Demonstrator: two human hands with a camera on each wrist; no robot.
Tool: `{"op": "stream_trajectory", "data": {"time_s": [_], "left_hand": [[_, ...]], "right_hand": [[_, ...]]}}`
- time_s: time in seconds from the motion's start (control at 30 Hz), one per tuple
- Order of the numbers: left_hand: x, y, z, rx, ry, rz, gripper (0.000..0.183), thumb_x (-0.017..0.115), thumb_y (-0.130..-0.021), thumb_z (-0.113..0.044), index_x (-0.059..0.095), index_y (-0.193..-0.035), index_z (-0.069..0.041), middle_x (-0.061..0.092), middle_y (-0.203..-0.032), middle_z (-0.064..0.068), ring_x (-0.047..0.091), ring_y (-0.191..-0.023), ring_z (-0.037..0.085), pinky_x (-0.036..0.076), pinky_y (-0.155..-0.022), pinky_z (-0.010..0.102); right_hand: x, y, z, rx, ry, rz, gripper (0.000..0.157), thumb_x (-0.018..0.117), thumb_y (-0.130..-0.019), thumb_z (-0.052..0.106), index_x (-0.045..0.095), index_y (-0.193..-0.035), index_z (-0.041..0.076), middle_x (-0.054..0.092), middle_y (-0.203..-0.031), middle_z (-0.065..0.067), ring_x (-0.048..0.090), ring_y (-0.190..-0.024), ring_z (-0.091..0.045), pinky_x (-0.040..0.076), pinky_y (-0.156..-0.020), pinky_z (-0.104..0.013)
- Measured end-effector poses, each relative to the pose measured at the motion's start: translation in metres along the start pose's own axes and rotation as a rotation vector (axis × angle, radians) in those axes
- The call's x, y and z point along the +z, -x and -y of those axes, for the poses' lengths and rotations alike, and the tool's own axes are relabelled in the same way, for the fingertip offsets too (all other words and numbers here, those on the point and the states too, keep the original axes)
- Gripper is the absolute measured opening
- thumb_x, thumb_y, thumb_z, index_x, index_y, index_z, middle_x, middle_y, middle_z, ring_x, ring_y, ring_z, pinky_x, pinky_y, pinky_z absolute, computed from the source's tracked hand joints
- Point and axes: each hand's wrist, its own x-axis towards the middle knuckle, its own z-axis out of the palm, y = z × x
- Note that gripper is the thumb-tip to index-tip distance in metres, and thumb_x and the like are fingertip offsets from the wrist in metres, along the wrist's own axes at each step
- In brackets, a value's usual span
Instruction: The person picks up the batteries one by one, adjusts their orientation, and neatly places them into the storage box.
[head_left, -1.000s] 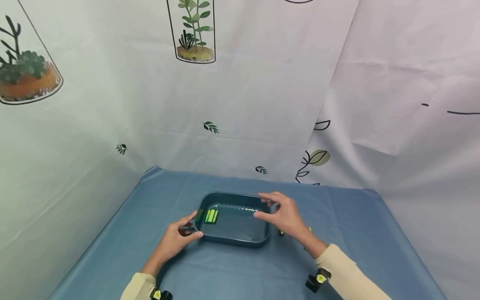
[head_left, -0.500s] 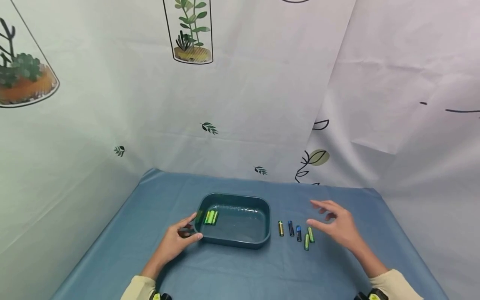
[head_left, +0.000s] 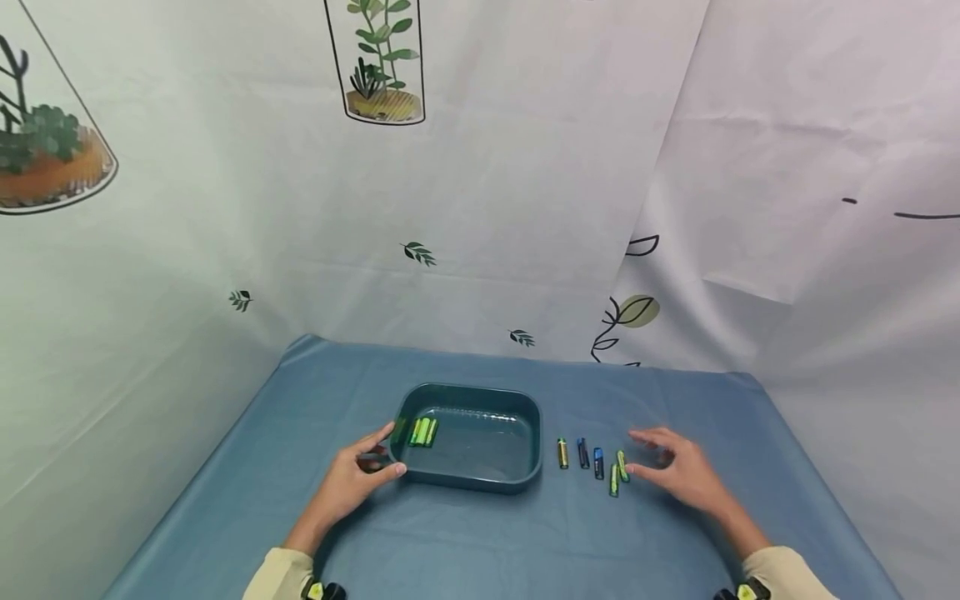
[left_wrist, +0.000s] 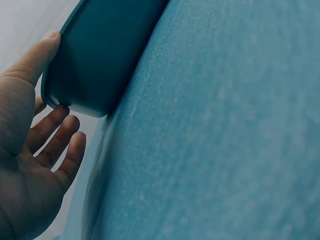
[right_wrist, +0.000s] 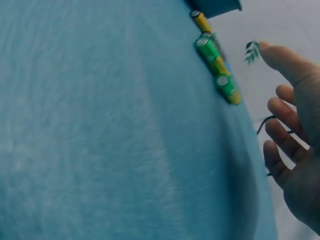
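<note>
A dark teal rectangular baking dish (head_left: 480,479) stands on the table, with a row of green-yellow batteries (head_left: 423,432) lying inside at its left end. My left hand (head_left: 348,483) holds that end, thumb at the front corner (left_wrist: 52,36) and fingers around the side. To the dish's right lie more batteries on the cloth: a gold-and-black one (head_left: 562,454), two dark blue ones (head_left: 598,463) and two green ones (head_left: 614,481). Close to the right of the green pair, my right hand (head_left: 686,471) is spread with nothing in it, thumb tip beside the farther green battery (head_left: 622,466).
Blue cloth (head_left: 480,550) covers the table. Pale fabric walls (head_left: 480,208) with printed plants rise behind it and at both sides. A dark cord (right_wrist: 265,122) shows past the table edge in the right wrist view.
My right hand has left the dish's right end, swung right past the loose batteries, and come lower beside the green pair. The left hand and dish stay in place.
</note>
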Motion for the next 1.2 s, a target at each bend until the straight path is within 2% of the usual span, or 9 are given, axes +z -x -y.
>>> {"op": "stream_trajectory", "data": {"time_s": [0.27,0.6,0.93,1.2], "left_hand": [[0.0,0.001,-0.001,0.006,0.015,0.008,0.074,0.084,-0.086,-0.031,0.052,-0.152,-0.019,0.051,-0.152,0.016,0.062,-0.117,0.027,0.055,-0.09,0.041],[0.0,0.002,-0.002,0.004,0.035,0.016,0.073,0.084,-0.087,-0.029,0.052,-0.152,-0.019,0.051,-0.152,0.016,0.062,-0.118,0.026,0.055,-0.09,0.039],[0.0,0.001,0.0,-0.003,0.027,0.012,0.073,0.084,-0.087,-0.029,0.052,-0.152,-0.019,0.051,-0.152,0.017,0.062,-0.117,0.026,0.055,-0.09,0.041],[0.0,0.002,-0.001,-0.014,0.016,0.006,0.074,0.084,-0.087,-0.03,0.052,-0.153,-0.02,0.051,-0.152,0.015,0.062,-0.117,0.026,0.055,-0.09,0.041]], "right_hand": [[0.005,0.0,-0.015,0.009,-0.024,0.072,0.054,0.088,-0.081,0.041,0.075,-0.125,0.012,0.069,-0.113,0.003,0.059,-0.09,-0.006,0.047,-0.069,-0.025],[0.009,0.0,-0.022,-0.015,-0.044,0.115,0.06,0.09,-0.078,0.041,0.073,-0.127,0.01,0.067,-0.115,0.001,0.059,-0.094,-0.006,0.046,-0.071,-0.026],[0.01,-0.005,-0.024,0.014,-0.002,0.204,0.063,0.087,-0.078,0.05,0.074,-0.127,0.012,0.064,-0.108,0.009,0.057,-0.096,-0.008,0.049,-0.08,-0.031],[0.01,-0.006,-0.026,0.007,0.012,0.209,0.06,0.087,-0.078,0.051,0.075,-0.124,0.014,0.065,-0.11,0.009,0.06,-0.099,-0.01,0.051,-0.082,-0.031]]}}
